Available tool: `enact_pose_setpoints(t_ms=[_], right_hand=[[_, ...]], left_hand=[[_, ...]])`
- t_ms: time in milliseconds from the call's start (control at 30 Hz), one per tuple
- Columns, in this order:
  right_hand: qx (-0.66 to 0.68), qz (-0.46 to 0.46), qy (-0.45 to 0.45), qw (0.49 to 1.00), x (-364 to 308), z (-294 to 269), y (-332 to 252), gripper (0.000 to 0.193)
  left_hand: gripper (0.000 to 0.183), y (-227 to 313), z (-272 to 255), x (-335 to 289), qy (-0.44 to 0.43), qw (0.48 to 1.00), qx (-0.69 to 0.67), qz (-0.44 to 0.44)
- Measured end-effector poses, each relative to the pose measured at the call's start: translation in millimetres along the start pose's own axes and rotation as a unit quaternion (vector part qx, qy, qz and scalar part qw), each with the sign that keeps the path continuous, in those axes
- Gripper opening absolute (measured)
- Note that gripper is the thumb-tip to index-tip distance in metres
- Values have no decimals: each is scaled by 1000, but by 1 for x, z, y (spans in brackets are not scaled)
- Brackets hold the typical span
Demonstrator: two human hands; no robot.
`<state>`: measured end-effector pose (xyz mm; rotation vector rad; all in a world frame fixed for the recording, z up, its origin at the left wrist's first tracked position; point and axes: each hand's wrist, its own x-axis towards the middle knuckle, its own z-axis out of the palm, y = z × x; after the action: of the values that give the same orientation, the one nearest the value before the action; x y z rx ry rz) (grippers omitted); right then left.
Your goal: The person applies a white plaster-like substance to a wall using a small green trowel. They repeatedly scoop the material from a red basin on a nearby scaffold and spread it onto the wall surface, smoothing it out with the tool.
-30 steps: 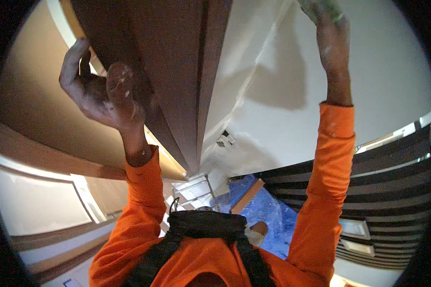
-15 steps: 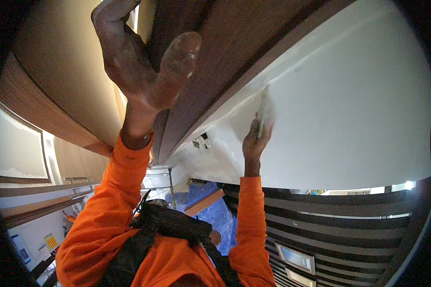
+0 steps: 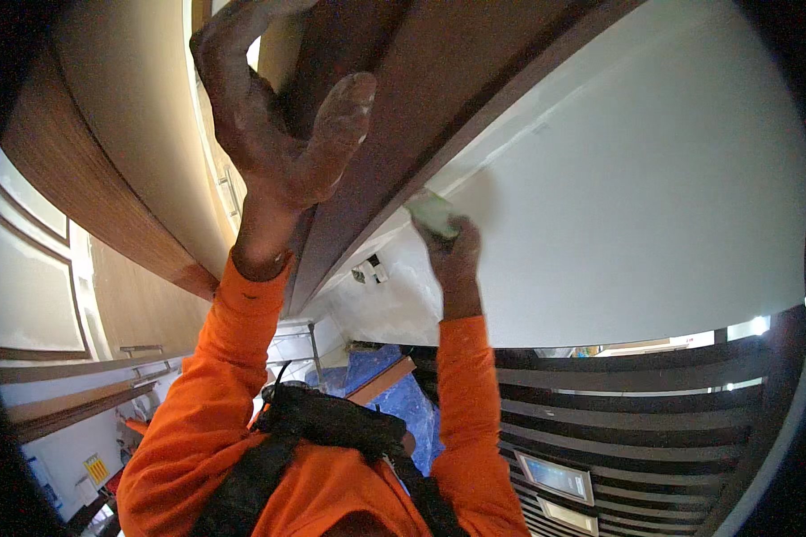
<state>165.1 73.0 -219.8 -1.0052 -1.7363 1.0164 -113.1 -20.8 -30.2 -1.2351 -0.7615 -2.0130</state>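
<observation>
My left hand (image 3: 278, 134) is raised and hooked round the edge of a dark brown wooden panel (image 3: 403, 98). Its thumb lies on the panel's face, while the fingertips run toward the top rim and are partly hidden. White dust marks the skin. My right hand (image 3: 455, 255) grips a thin, flat, pale green piece (image 3: 433, 211), smeared by motion; its exact kind does not show. That piece is against the white wall surface (image 3: 636, 197), close to where it meets the brown wood. Whitish patches run along this joint.
An opening with pale and dark bits (image 3: 370, 269) breaks the white surface lower down. Blue sheeting (image 3: 367, 362) with a brown board (image 3: 381, 379) lies below. Dark slats (image 3: 636, 403) fill the lower right. Wooden cabinet fronts (image 3: 144, 295) stand at left.
My right hand has moved left and slightly down with the green piece, which now shows its broad face near the brown wood. The left hand keeps its hold; the view has shifted slightly.
</observation>
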Motion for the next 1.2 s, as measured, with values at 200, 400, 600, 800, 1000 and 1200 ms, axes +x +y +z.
enact_pose_setpoints(t_ms=[200, 400, 600, 800, 1000, 1200], right_hand=[[466, 149, -92, 867, 109, -127, -123, 33], [190, -179, 153, 953, 93, -109, -246, 40], [-381, -419, 155, 809, 81, -90, -97, 60], [-304, -281, 5, 910, -11, -18, 18, 61], [-246, -213, 171, 930, -4, -19, -33, 46], [-274, -242, 226, 903, 22, 38, -100, 55]], left_hand=[[63, 2, 4, -6, 9, 1000, -13, -12], [63, 6, 4, -8, 32, 999, -20, -27], [58, -1, 3, -6, 2, 999, -23, 33], [56, 0, 10, -6, 5, 999, -26, 29], [56, 5, 1, -3, 1, 1000, -13, 22], [61, 15, 9, -8, -3, 999, -43, -29]])
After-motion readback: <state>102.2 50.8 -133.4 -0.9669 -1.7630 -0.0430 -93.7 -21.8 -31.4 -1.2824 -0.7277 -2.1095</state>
